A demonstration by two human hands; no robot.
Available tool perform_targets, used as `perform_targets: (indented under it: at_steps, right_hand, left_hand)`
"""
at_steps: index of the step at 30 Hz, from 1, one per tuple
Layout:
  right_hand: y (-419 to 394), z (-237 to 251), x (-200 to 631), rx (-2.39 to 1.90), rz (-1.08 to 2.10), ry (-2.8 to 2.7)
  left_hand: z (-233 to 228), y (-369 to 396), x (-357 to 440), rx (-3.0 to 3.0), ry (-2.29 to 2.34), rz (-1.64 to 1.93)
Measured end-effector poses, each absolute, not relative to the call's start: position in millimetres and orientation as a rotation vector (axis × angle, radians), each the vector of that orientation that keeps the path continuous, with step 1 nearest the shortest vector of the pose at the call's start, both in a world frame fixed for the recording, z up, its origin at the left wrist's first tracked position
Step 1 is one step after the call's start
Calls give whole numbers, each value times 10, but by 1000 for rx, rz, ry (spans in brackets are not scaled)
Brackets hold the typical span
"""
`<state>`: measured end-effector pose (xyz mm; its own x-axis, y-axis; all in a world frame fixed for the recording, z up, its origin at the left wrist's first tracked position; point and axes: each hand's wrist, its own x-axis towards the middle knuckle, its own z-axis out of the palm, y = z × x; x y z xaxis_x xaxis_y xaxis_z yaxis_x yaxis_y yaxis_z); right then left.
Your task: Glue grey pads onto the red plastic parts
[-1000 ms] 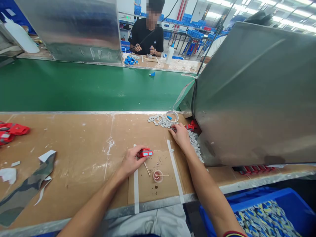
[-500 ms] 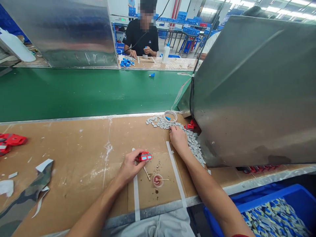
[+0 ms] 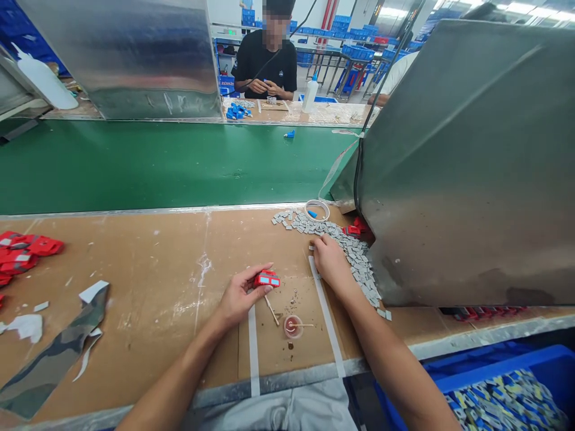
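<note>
A: Two hands are low in the middle of the frame. The left hand (image 3: 240,296) has its grip closed around a small red piece (image 3: 266,279), thumb and fingers pinching it just above the brown worktop (image 3: 148,263). What differs from half a second ago?

B: Little. The red piece stays in the same grip, at almost the same place. The right hand (image 3: 330,263) has come back a bit from the far part of the grey chips (image 3: 354,251) toward the near side, and now it lies palm down at the left edge of that pile, over the top end of a white tape strip (image 3: 326,317).

A: Is the right grip holding something?

B: I cannot tell. The fingers are curled down onto the chips and they hide what is under them.

A: What stands near the edges?

B: Just right of the right hand rises a big metal hood (image 3: 471,167); the chips run along its foot, so there is little room on that side. Just below the red piece lie a thin stick (image 3: 271,308) and a small round cup (image 3: 293,326), between two tape strips. Behind the chips sits a tape roll (image 3: 317,210), then the green belt (image 3: 157,164).

A: And open room?

B: The worktop left of the left hand is bare for a wide stretch, until the red parts (image 3: 22,251) and a camouflage scrap (image 3: 54,353) at the left border. A blue bin (image 3: 494,371) is lower right, below the worktop's front edge.
</note>
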<state>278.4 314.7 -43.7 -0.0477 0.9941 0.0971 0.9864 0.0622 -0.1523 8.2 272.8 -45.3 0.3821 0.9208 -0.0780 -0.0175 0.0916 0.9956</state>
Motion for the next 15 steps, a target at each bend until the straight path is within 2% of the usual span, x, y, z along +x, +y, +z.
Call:
perform_targets:
  at_steps: [11,15]
  right_hand:
    - [3165,-366,2795,-1795,365,-2018]
    - [3006,-220,2580,-1492,904,-1689]
  left_hand:
    - [-373,2716,144,1135,885,885]
    - [-367,2742,145,1095,857,905]
